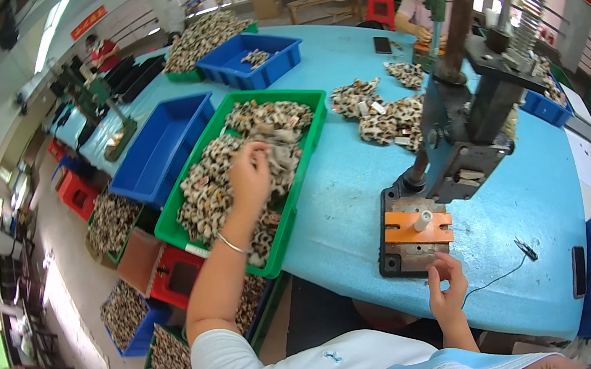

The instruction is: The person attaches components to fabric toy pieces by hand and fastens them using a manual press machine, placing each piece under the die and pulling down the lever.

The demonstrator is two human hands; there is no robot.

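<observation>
My left hand [251,174] reaches into the green tray [307,136] and its fingers close on one of the many small brown-and-white patterned pieces [213,190] heaped there. My right hand [445,290] hovers at the near edge of the press machine's dark base, fingers pinched together; I cannot tell if anything small sits between them. Just beyond it lies an orange plate [412,228] with a white peg [422,220]. The grey press machine [472,118] rises behind that.
Two blue bins [158,148] [253,60] stand on the light blue table [344,200], with loose piles of patterned pieces [386,120]. More bins and boxes of pieces sit on the floor at left. A phone [578,271] and cable lie at right. Other people work at the far end.
</observation>
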